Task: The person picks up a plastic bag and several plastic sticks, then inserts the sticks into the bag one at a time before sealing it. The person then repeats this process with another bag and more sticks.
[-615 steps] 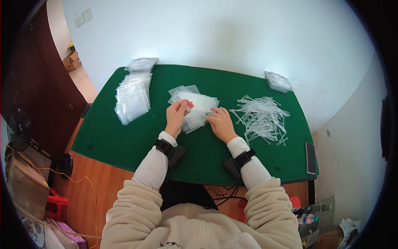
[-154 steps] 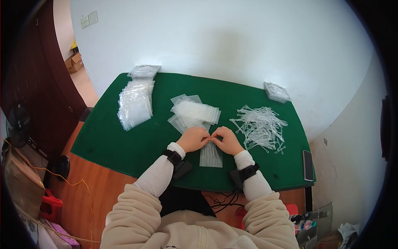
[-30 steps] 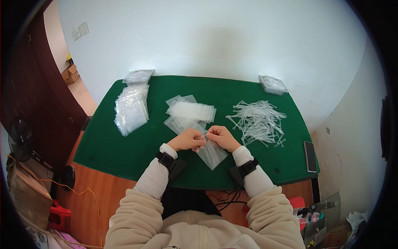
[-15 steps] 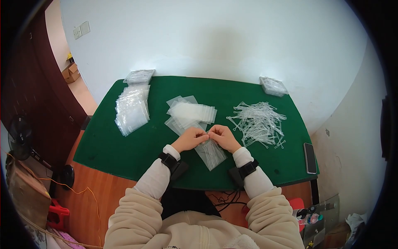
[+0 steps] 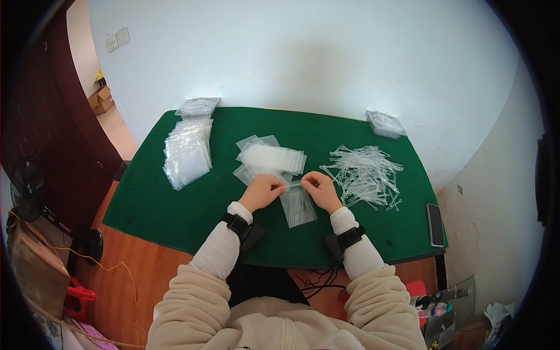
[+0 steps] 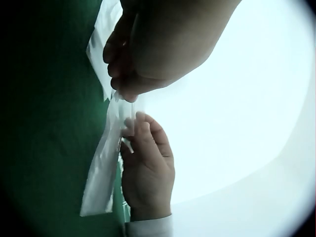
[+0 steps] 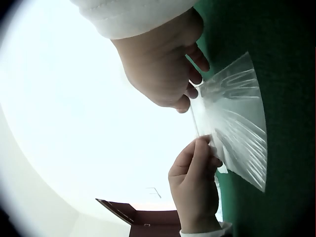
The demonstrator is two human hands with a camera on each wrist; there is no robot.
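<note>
A clear plastic bag [image 5: 300, 211] holding several thin clear sticks hangs between both hands near the table's middle. My left hand [image 5: 262, 191] pinches the bag's upper left corner. At the upper right corner, my right hand [image 5: 322, 190] grips the edge between thumb and fingers. In the right wrist view the bag [image 7: 239, 118] spreads out with its sticks fanned, its top edge stretched between the hands. Behind the hands lies a loose pile of flat bags [image 5: 271, 158]. To the right is a heap of clear looped sticks [image 5: 368, 175].
On the green table [image 5: 169, 216], overlapping filled bags [image 5: 188, 153] lie at the left, below a stack of packets [image 5: 198, 107]. Another packet stack [image 5: 385, 123] stands at the back right against the wall. A phone [image 5: 435, 225] lies at the right edge.
The hands, close together half a second ago, have moved apart along the bag's top edge. The bag hangs straighter, its lower end shifted away from my body.
</note>
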